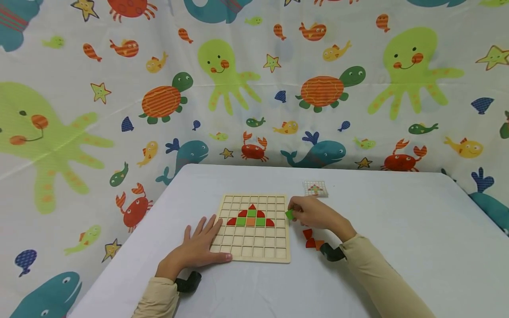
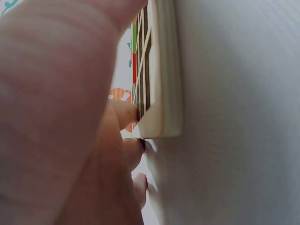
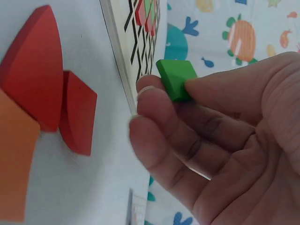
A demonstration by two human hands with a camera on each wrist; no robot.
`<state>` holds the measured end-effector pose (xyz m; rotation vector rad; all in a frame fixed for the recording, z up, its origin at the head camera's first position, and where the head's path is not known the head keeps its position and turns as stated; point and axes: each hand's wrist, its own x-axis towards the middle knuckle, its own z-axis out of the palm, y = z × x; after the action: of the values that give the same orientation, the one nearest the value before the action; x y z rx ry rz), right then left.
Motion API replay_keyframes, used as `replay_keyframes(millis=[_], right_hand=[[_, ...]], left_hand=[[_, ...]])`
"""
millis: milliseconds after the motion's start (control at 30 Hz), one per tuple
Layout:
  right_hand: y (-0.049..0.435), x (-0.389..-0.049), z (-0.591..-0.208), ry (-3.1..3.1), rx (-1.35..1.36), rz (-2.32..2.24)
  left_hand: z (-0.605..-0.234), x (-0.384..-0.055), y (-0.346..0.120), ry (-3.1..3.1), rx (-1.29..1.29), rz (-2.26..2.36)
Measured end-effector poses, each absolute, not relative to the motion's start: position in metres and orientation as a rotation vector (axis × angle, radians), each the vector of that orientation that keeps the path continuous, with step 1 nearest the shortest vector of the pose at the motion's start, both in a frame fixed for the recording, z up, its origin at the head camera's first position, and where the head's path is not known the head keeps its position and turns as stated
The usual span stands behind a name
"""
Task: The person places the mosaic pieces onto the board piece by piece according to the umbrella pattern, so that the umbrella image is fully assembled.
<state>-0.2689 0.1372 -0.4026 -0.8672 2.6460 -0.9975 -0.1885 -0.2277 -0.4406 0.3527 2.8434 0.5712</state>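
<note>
A wooden grid board point(image 1: 259, 253) lies on the white table with red, green and orange pieces set in its upper middle cells, forming a stepped, pointed shape. My left hand point(image 1: 197, 248) rests on the board's left edge with fingers spread, its thumb along the near edge. Just off the board's right edge, my right hand point(image 1: 318, 213) pinches a green square block point(image 3: 177, 79) between thumb and fingertips. In the right wrist view the block is held above the table, with the board behind it.
Two red quarter-round pieces point(image 1: 307, 233) and an orange square point(image 1: 320, 244) lie on the table point(image 1: 246, 287) below my right hand. A small pattern card point(image 1: 315, 189) sits beyond the board at the right. A sea-animal curtain point(image 1: 246, 132) hangs behind the table.
</note>
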Motion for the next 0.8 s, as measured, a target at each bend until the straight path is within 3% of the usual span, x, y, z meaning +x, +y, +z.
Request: replay_keyframes(millis=[800], right_hand=[[0.089, -0.267, -0.393, 2.663, -1.158, -1.084]], left_hand=[[-0.441, -0.194, -0.230, 2.842, 0.337, 0.550]])
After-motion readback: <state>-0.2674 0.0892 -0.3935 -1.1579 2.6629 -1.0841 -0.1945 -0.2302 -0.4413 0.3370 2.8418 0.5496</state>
